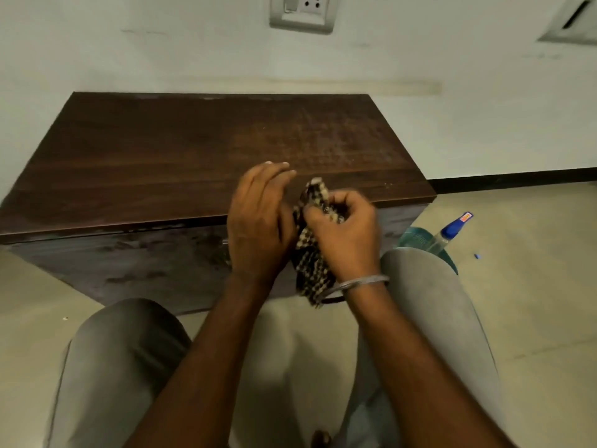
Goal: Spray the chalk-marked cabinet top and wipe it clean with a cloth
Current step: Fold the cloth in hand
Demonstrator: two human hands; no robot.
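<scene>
A low dark-brown wooden cabinet stands against the wall; its top (181, 156) shows faint whitish smears on the right half. In front of its near edge both hands hold a black-and-cream checked cloth (311, 257). My right hand (345, 237) is fisted around the cloth's upper part. My left hand (258, 221) presses against the cloth's left side, fingers extended over the cabinet edge. A clear spray bottle (447, 236) with a blue nozzle lies on the floor to the right, behind my right knee.
I crouch with both knees in grey trousers (122, 367) in front of the cabinet. A teal object (416, 237) sits beside the bottle. A wall socket (303, 11) is above the cabinet. Beige floor extends to the right, with a small blue scrap (476, 255).
</scene>
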